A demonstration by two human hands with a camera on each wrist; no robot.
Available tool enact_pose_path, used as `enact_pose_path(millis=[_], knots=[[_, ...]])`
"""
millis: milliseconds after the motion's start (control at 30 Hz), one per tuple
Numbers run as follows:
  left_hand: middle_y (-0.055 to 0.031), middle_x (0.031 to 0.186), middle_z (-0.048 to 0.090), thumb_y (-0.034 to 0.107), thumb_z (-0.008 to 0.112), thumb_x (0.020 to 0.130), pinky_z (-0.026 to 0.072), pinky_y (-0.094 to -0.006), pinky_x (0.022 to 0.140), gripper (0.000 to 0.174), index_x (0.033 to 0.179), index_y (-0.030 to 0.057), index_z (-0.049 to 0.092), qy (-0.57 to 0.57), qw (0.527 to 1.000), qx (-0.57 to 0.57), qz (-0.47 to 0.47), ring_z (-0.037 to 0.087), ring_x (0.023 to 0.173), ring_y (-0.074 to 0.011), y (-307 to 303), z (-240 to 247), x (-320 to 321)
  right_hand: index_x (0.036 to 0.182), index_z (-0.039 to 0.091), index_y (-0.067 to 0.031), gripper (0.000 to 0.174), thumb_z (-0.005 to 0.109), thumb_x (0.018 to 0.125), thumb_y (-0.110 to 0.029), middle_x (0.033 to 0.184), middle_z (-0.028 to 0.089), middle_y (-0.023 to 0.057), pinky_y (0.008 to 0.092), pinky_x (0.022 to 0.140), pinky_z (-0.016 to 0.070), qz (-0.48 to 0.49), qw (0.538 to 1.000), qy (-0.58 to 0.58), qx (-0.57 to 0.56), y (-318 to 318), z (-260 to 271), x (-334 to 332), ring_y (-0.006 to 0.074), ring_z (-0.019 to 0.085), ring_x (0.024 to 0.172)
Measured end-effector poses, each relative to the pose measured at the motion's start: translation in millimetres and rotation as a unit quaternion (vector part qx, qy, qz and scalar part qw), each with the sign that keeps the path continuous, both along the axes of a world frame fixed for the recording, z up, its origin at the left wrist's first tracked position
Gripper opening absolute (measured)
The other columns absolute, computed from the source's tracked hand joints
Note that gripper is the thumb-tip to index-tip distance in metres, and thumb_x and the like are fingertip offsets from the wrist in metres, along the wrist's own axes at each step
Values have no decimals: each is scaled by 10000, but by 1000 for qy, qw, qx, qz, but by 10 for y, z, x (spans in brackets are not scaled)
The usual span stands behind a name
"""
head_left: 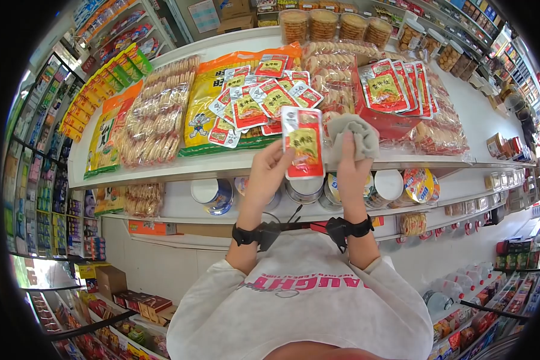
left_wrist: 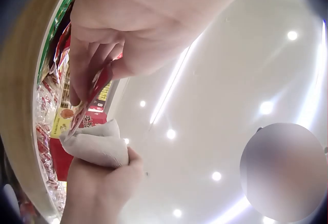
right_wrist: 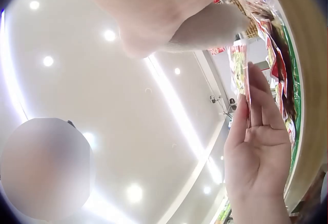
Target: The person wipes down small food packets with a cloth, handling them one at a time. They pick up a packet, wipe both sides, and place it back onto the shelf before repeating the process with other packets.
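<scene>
My left hand [head_left: 269, 171] pinches a red and white snack packet [head_left: 304, 144] by its left edge, thumb on the printed front. A folded grey cloth [head_left: 357, 135] is gripped in my right hand [head_left: 350, 171], just right of the packet. In the left wrist view the cloth [left_wrist: 97, 143] meets the packet's lower end. Behind the packet, a loose heap of similar packets [head_left: 252, 105] lies on a big yellow and orange bag [head_left: 201, 114]. More packets [head_left: 390, 90] stand in a row in a red box [head_left: 396, 126] to the right.
Clear bags of round crackers [head_left: 159, 111] flank the heap on the white shelf [head_left: 144, 169]. Round tubs of biscuits [head_left: 324, 25] line the back. On the shelf below are several lidded cups [head_left: 213, 195]. Stocked racks [head_left: 48, 174] stand at the left.
</scene>
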State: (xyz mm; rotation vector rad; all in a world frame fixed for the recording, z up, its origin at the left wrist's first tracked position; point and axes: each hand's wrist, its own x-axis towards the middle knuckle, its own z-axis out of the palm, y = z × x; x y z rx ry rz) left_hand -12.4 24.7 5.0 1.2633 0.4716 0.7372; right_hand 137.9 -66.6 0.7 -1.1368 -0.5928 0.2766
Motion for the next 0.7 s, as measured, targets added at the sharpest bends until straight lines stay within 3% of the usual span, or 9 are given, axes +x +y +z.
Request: enact_pose_path(millis=[100, 200, 300, 367, 467, 567, 667, 700], knots=[[-90, 1128, 708, 122, 555, 1033, 494, -223, 832, 326, 1301, -64, 576, 6, 999, 19, -42, 631, 957, -69, -76, -52, 50, 1349, 558, -29, 459, 647, 901, -77, 1384, 551, 160, 406, 1108, 363, 20, 951, -299, -70, 39, 89, 30, 295, 497, 1312], [-78, 1092, 710, 117, 540, 1034, 506, -235, 817, 295, 1272, -49, 593, -12, 1000, 10, -9, 650, 931, -87, -70, -90, 54, 1334, 584, -52, 511, 672, 830, -54, 1408, 550, 165, 463, 1128, 342, 34, 877, -459, -137, 77, 196, -140, 357, 463, 1352], [-64, 1026, 705, 121, 541, 1030, 512, -250, 798, 259, 1238, -19, 606, -124, 985, -123, 11, 667, 891, -118, 145, -189, -59, 1347, 580, -75, 546, 680, 811, -59, 1451, 527, 132, 493, 1160, 306, 126, 857, -480, -140, 43, 177, -249, 356, 429, 1383], [-71, 1031, 697, 115, 548, 1026, 519, -261, 797, 237, 1217, -12, 606, -146, 976, -141, 78, 670, 907, -132, 232, -133, -153, 1339, 593, -103, 539, 678, 809, -50, 1441, 534, 132, 496, 1161, 312, 200, 842, -486, -123, 61, 151, -308, 363, 433, 1373], [-99, 1114, 677, 116, 550, 1030, 527, -268, 814, 232, 1203, -30, 598, -173, 962, -122, 175, 656, 981, -132, 292, -40, -181, 1330, 592, -71, 507, 661, 829, -31, 1376, 576, 163, 438, 1121, 366, 230, 856, -455, -87, 60, 165, -350, 339, 513, 1311], [-98, 1128, 674, 131, 547, 1039, 519, -257, 820, 255, 1211, -52, 590, -195, 945, -122, 233, 648, 990, -116, 197, 218, -210, 1307, 588, -15, 388, 634, 925, -68, 1288, 632, 144, 354, 1040, 425, 174, 958, -218, -72, 97, -181, -243, 256, 586, 1210], [-105, 1160, 673, 129, 558, 1031, 535, -276, 864, 288, 1247, -61, 572, -136, 970, -84, 183, 659, 1001, -120, 266, 47, -285, 1264, 589, 28, 303, 589, 1007, -133, 1198, 664, 106, 282, 947, 454, 133, 988, 57, -57, 116, 65, -216, 148, 599, 1094], [-91, 1124, 680, 143, 553, 1038, 524, -260, 842, 287, 1235, -65, 578, -117, 976, -67, 171, 647, 979, -99, 232, 47, -256, 1239, 596, 26, 284, 567, 1030, -165, 1158, 672, 62, 269, 889, 476, 135, 989, 37, -36, 128, 114, -215, 93, 590, 1027]])
